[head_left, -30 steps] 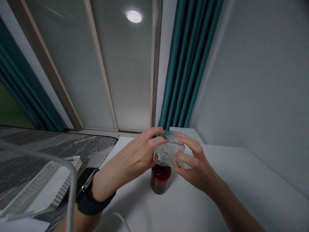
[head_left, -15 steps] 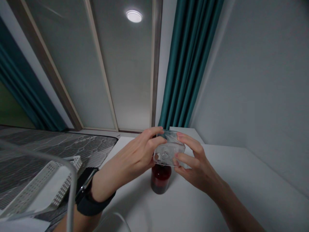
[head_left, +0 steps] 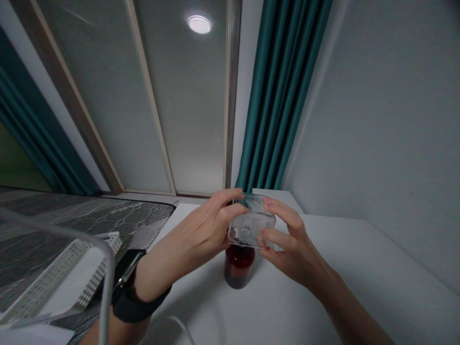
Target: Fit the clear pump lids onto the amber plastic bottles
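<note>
A clear, box-shaped plastic container (head_left: pixel 251 221) is held up between both hands, tilted so that a flat side with a small round mark faces me. My left hand (head_left: pixel 215 218), with a dark watch (head_left: pixel 131 287) on its wrist, grips its left side. On the right side, the fingers and thumb of my right hand (head_left: pixel 289 237) close round its edge. Below and partly behind the container stands a dark red bottle or jar (head_left: pixel 239 268) on the white table (head_left: pixel 266 306); its top is hidden.
A white perforated basket (head_left: pixel 86 282) sits at the lower left, beyond a grey curved tube (head_left: pixel 108 287) close to me. A white cable (head_left: pixel 181 328) lies at the table's near side. Teal curtains (head_left: pixel 283 96) and frosted sliding doors (head_left: pixel 190 120) stand behind the table.
</note>
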Demonstrator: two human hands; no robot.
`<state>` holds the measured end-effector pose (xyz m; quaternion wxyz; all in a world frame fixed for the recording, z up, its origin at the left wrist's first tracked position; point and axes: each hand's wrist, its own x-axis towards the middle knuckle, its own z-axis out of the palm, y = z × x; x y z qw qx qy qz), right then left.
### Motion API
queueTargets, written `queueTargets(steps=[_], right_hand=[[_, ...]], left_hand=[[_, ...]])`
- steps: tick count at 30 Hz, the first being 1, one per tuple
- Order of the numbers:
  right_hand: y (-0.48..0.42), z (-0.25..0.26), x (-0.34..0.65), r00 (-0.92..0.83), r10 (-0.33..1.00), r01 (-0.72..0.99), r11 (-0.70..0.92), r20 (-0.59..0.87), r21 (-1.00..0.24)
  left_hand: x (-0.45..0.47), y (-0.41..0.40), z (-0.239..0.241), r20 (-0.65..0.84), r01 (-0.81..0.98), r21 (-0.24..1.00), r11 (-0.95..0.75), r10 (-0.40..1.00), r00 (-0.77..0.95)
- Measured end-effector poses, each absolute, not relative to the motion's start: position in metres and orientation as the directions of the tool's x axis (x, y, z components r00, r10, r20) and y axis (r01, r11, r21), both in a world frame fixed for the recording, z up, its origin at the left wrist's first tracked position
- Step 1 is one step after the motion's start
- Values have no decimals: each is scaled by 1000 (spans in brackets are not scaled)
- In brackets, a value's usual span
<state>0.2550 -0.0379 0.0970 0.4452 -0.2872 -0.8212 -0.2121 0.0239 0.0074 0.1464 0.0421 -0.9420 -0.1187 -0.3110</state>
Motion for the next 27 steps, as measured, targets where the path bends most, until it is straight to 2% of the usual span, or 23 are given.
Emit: queueTargets(steps=[14,27], right_hand=[[-37,101,252,-428,311,676,733,848,72],[-30,90,257,-437,411,669,743,800,-17]], left_hand=[[27,11,146,576,261,-3,-965,212,790],[30,25,137,511,255,138,-957,289,809]])
